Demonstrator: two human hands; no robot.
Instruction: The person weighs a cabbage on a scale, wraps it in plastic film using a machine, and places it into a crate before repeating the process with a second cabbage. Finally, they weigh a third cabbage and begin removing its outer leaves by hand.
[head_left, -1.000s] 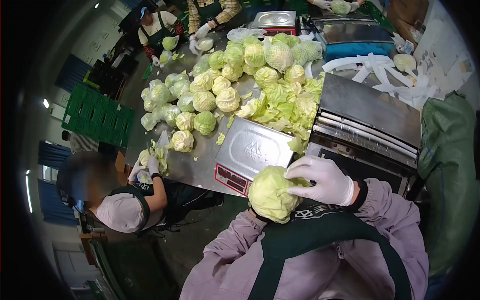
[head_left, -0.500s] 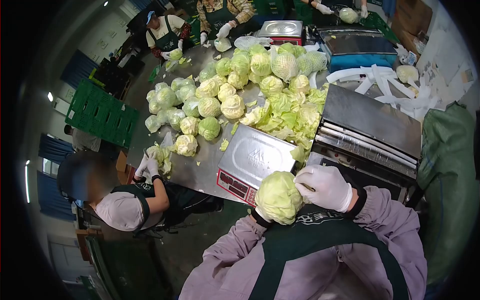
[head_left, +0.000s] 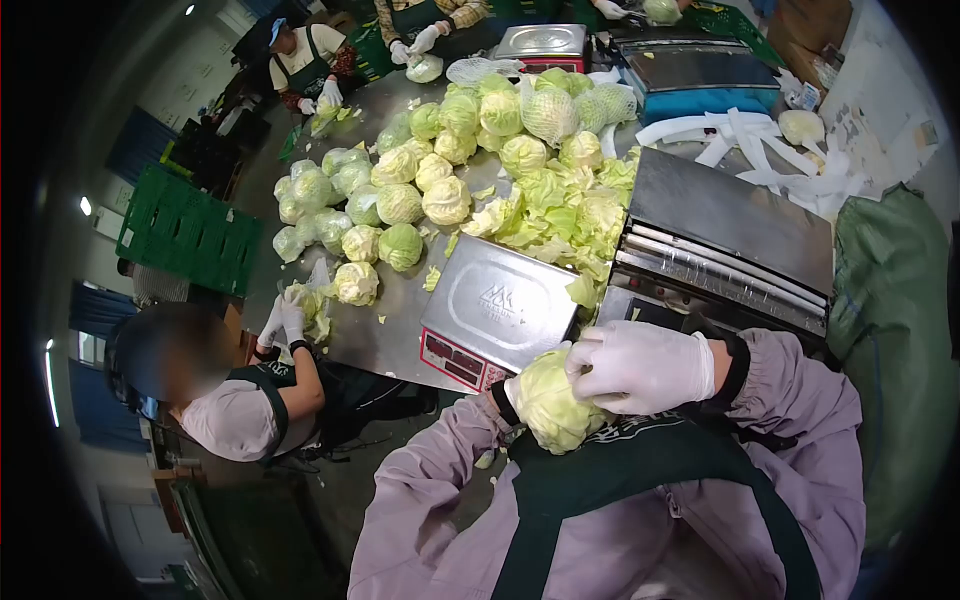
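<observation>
A pale green cabbage (head_left: 556, 405) is held close to the apron, just below the front edge of the metal scale (head_left: 500, 300). My left hand (head_left: 513, 392) supports it from the left and below; most of that hand is hidden behind the cabbage. Over its upper right side lies my right hand (head_left: 645, 368), white-gloved, with bent fingers against the leaves. Whether those fingers pinch a leaf or anything else is too hidden to tell. Loose cabbage leaves (head_left: 560, 215) are heaped behind the scale.
Many cabbages (head_left: 445, 200), some in net or film, cover the steel table (head_left: 390, 340). A wrapping machine (head_left: 730, 240) stands at the right beside a green sack (head_left: 890, 330). A co-worker (head_left: 240, 400) handles a cabbage at the left; others work across the table.
The view has shifted slightly. The held cabbage has turned and sits a little lower, and my right hand has moved further over its top. A co-worker across the table has both hands at a wrapped cabbage.
</observation>
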